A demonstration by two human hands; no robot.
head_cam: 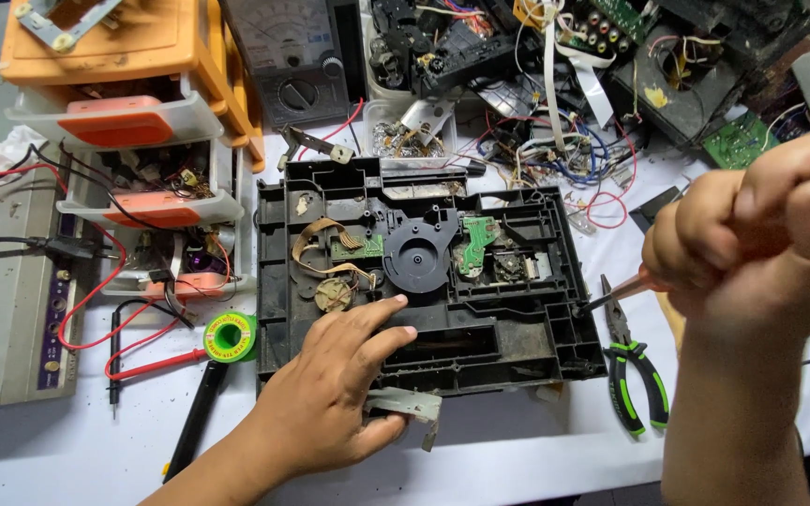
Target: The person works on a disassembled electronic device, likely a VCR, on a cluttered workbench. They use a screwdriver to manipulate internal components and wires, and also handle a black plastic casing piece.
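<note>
The black plastic drive chassis [428,272] lay flat at the centre of the white table [517,440], between the orange drawer unit [142,141] on the left and the green-handled pliers [635,370] on the right. The left hand [330,389] pressed on the chassis's near-left edge, fingers spread flat, thumb against a grey metal bracket [410,405]. The right hand [752,225] was clenched around a screwdriver [611,295], whose tip met the chassis's right edge. The step in hand appeared to be working a screw at that edge. The next move probably called for steady downward pressure with the chassis kept braced.
</note>
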